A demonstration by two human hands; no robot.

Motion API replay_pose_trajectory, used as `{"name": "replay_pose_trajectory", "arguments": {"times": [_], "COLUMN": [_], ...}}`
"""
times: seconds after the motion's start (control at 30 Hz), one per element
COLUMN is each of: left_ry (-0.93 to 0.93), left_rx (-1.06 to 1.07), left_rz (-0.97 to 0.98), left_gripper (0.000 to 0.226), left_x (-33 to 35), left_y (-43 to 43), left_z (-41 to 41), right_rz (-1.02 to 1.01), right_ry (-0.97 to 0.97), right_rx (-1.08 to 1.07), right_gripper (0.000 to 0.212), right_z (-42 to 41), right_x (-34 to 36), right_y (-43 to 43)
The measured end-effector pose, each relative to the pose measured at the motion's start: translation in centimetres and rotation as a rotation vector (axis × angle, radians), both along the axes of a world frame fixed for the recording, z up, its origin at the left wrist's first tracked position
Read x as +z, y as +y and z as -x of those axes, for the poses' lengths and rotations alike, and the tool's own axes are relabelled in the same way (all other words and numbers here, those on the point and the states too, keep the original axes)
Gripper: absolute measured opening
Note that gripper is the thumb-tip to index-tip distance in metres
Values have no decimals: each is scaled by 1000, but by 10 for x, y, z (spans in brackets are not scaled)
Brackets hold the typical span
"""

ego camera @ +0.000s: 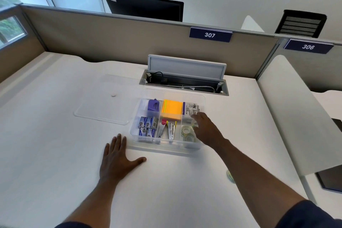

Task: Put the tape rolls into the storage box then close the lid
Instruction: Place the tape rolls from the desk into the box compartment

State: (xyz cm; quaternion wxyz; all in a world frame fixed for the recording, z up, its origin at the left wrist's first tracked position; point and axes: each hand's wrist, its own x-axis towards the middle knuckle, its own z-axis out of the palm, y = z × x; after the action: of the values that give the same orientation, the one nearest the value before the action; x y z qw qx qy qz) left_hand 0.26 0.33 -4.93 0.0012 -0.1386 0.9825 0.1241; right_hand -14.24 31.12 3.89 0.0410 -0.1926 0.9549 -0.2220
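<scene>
Resting flat on the table [55, 135], the left hand [118, 159] lies with fingers spread, holding nothing, just short of the box's [166, 147] near wall. One tape roll [230, 176] sits on the table beside the right forearm, half hidden by it and well behind the right hand [205, 127]. That hand reaches over the box's right compartment; its grip looks loosely curled around a clear roll [194, 123] at the fingertips, though whether it pinches or has just let go I cannot tell. Just below and left of the grip, two more rolls [187, 133] lie in the same compartment. Left of the grip are staplers [167, 129] and staple boxes [147, 127]; beyond it, orange notes [171, 109]. Far left of the grip, the clear lid [103, 105] lies flat on the table, touching the box.

The rolls look light, stiff and smooth-sided, so I judge a pinch across the outer rim, or thumb through the core, holds best. The lid seems thin and flexible; take it by an edge with both hands.
</scene>
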Motion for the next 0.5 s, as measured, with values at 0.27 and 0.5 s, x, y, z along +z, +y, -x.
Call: {"name": "replay_pose_trajectory", "arguments": {"times": [0.27,0.5], "left_ry": [-1,6], "left_rx": [3,0], "left_rz": [7,6], "left_gripper": [126,127], "left_x": [-1,-2], "left_y": [0,0], "left_z": [1,1], "right_rz": [15,-42], "right_ry": [215,107], "right_rx": [-219,-403], "right_gripper": [41,37], "right_z": [3,-9], "right_x": [1,-12], "right_y": [18,54]}}
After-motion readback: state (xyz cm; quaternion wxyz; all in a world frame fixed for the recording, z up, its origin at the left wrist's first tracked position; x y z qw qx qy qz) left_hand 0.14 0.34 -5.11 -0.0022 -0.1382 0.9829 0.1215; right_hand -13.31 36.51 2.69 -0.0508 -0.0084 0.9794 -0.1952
